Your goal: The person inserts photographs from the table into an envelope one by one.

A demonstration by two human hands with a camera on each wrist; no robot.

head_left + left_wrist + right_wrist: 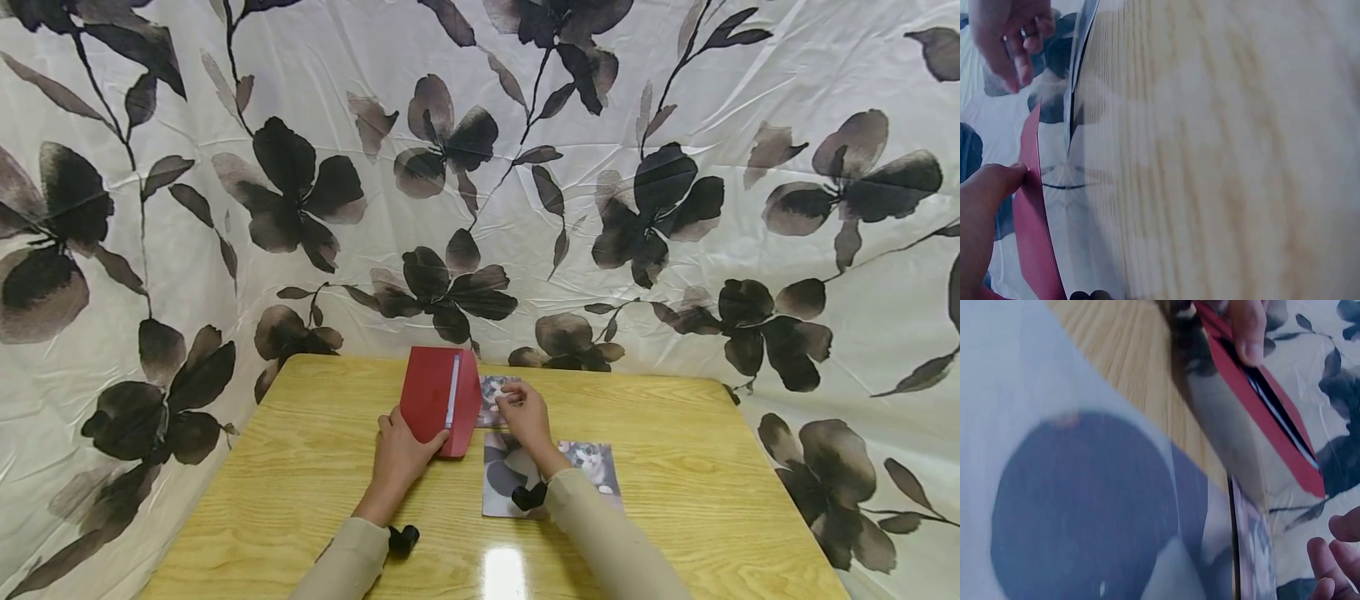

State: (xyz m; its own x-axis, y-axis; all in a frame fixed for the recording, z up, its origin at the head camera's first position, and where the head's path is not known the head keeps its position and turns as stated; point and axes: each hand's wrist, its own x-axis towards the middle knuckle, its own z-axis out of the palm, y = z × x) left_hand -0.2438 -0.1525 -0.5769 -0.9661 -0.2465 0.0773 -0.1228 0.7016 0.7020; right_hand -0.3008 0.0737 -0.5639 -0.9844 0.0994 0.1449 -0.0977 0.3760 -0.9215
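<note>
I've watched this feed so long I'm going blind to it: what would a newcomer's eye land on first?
Probably the red envelope, gripped by the left hand near the far edge of the wooden table, a pale strip showing at its opening. Next, likely, the pale cloth with big dark flowers behind the table, then the cat picture partly hidden by the right sleeve.

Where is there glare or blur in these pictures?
Head view: white glare on the tabletop, near the bottom edge; left wrist view: its wood grain blurred; right wrist view: the close grey print soft, the red envelope somewhat crisper.
</note>
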